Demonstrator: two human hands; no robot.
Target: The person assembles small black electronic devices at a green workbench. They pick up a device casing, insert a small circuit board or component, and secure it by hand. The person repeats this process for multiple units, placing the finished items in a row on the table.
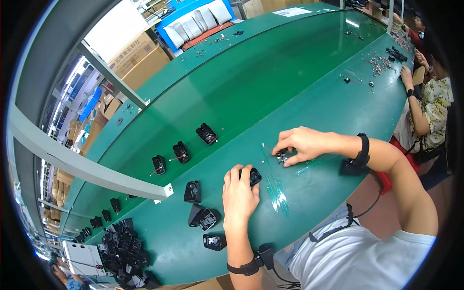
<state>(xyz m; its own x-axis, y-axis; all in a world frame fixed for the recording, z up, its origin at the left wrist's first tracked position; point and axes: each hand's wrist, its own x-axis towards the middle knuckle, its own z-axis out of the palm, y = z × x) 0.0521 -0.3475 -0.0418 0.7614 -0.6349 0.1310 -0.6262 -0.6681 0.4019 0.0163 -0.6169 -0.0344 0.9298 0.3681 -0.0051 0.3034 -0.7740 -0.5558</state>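
My left hand (239, 195) is closed over a small black plastic housing (254, 177) resting on the green table. To its right, my right hand (305, 144) has thumb and fingers curled around a little pile of small dark and silvery parts (281, 157). Whether it grips one of them is hidden by the fingers. Thin clear green strips (277, 195) lie between and below the two hands. Left of my left hand stand several open black housings, among them an upright one (192, 191), a tilted one (208, 219) and a lower one (214, 241).
A heap of black housings (123, 251) fills the table's near left. On the green belt (251, 92) sit housings with wires, such as this one (206, 134). A grey metal post (87, 154) crosses at left. Another person (425, 111) works at far right beside loose small parts (379, 64).
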